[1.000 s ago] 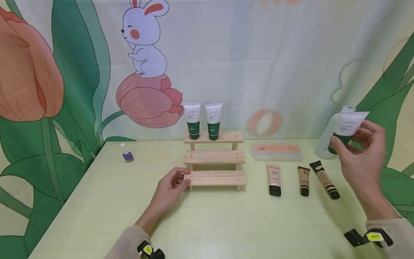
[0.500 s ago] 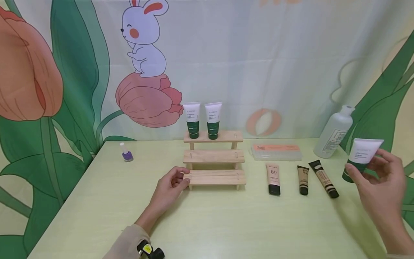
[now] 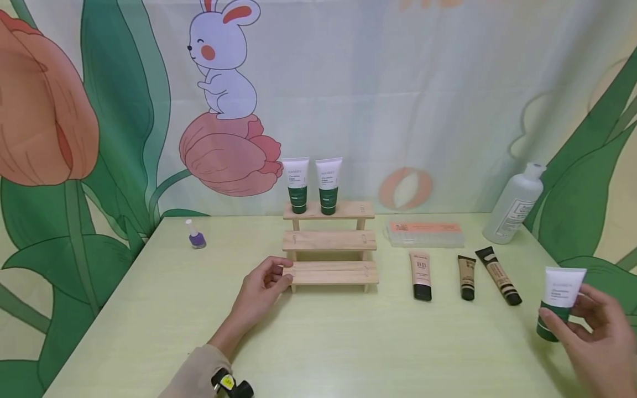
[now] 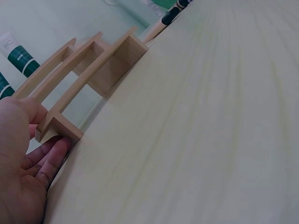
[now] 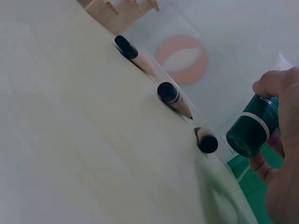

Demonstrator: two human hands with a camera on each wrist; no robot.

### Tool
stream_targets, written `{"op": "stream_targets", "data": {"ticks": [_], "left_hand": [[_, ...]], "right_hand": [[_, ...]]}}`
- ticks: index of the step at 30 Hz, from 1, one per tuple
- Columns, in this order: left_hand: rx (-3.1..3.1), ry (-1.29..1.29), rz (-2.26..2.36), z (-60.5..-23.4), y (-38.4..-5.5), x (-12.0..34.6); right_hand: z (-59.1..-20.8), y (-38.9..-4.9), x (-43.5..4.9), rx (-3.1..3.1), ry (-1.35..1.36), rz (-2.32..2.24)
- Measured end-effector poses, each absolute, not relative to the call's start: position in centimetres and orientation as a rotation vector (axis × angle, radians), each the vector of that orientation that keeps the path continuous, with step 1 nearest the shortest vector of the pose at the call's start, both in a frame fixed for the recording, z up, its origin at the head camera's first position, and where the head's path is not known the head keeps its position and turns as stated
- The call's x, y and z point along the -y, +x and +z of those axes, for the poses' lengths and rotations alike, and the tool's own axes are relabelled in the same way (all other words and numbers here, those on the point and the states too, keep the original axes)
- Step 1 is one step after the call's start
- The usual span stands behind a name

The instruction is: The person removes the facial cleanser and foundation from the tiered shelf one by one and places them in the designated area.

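My right hand (image 3: 597,337) grips a white tube with a green cap end (image 3: 559,296), upright with the cap down, over the table's right side. In the right wrist view the tube's green cap (image 5: 247,133) shows between thumb and fingers, above the tabletop. My left hand (image 3: 261,287) pinches the left end of the lowest step of a three-step wooden rack (image 3: 330,271). The left wrist view shows its thumb and fingers around the end of that wooden step (image 4: 58,121). Two matching white-and-green tubes (image 3: 297,185) stand side by side on the rack's top step, left of its middle.
Right of the rack lie a pink BB tube (image 3: 421,276), a small tan tube (image 3: 467,276) and a striped tan-and-black tube (image 3: 499,275). Behind them are a clear flat case (image 3: 425,236) and a white bottle (image 3: 515,204). A purple nail polish bottle (image 3: 196,235) stands at left.
My right hand has carried the white-and-green tube from in front of the white bottle down and nearer, along the right side. The left hand has stayed on the rack.
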State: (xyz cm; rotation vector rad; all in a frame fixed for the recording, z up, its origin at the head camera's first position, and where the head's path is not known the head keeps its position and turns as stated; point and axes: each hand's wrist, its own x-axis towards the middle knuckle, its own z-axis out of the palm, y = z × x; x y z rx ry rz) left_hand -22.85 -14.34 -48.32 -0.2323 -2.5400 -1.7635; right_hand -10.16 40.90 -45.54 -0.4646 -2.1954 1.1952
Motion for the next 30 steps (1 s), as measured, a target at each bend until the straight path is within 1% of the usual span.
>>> {"op": "stream_targets", "data": {"ticks": [8, 16, 20, 23, 30], "left_hand": [[2.535, -0.242, -1.763, -48.3, -22.7, 14.2], [2.523, -0.254, -1.767, -48.2, -22.7, 14.2], [2.52, -0.255, -1.771, -48.2, -22.7, 14.2], [2.515, -0.258, -1.772, -48.3, -22.7, 14.3], [2.515, -0.267, -1.775, -48.3, -22.7, 14.3]], "right_hand": [[-47.2, -7.9, -41.5, 2.159, -0.591, 1.198], [-48.7, -6.5, -42.0, 2.249, -0.743, 1.099], [-49.7, -6.2, -42.4, 2.361, -0.7, 0.99], [-50.2, -6.2, -42.6, 2.448, -0.617, 0.93], [-50.0, -6.4, -43.2, 2.654, -0.459, 0.821]]}}
